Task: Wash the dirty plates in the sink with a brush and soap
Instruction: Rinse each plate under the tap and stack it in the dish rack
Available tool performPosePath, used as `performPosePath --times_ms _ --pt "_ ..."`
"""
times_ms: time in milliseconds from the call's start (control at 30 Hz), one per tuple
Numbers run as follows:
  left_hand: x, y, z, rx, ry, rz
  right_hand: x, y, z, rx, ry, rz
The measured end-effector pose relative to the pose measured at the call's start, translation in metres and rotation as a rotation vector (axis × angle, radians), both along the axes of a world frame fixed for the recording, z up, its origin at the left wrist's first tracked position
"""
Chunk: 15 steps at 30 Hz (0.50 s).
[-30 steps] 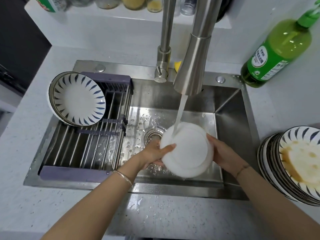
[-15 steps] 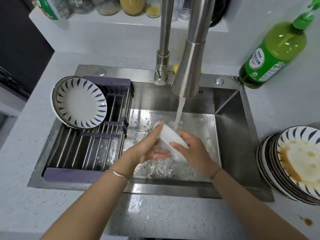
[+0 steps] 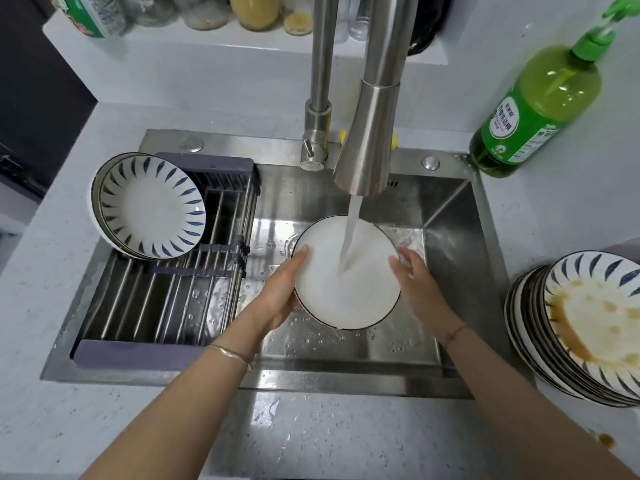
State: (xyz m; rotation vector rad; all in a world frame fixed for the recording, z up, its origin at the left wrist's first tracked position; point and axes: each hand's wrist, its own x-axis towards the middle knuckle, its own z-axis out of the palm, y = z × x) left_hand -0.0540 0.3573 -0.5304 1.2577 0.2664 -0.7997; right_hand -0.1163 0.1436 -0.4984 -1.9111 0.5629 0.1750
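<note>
Plate (image 3: 346, 282) is ctr frame on my feed, over the sink (image 3: 457, 258) basin. It faces up toward the cam, white w/ a thin dark rim line. Water (image 3: 351, 233) from the faucet (image 3: 372, 133) lands on its face, a bit R of its middle.

L hand (image 3: 280, 289) is clamped on the plate's L rim. The thumb lies over the edge onto the face, and the fingers go under where I can't see them. R hand (image 3: 415, 282) is at the R rim, thumb touching the edge, fingers running up outside it. It's blurred, so I can't tell if it grips or just rests there. There's a thin bangle (image 3: 230, 354) on the L wrist and a dark cord (image 3: 454, 332) on the R.

Rack (image 3: 145, 306) spans the L part of the sink, steel bars w/ purple-grey ends. Clean plates (image 3: 152, 209) lean tilted at its upper L end. The front one is white w/ blue leaf strokes round the rim. Drops dot the basin floor around and below the held plate.

At the R edge of frame a stack (image 3: 540, 341) of same-pattern plates sits on the counter (image 3: 311, 441), top one smeared w/ brown sauce. A small brown spot (image 3: 606, 441) marks the counter below it, lower R. Green soap bottle (image 3: 540, 98) stands upper R, just beside the sink's back R corner. Jars (image 3: 254, 10) line a shelf (image 3: 194, 39) along the top edge, behind the faucet.
</note>
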Motion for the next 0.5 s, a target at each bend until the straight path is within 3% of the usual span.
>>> performPosePath --times_ms 67,333,500 --pt "0.002 -0.002 0.000 -0.039 0.030 -0.011 0.002 -0.002 0.005 0.137 0.104 0.015" --pt "0.000 -0.012 -0.016 -0.202 0.233 0.137 0.015 0.002 0.008 0.200 0.104 -0.120" --pt "-0.013 -0.024 -0.027 0.035 0.252 0.124 0.007 0.004 0.000 0.233 0.239 -0.238"
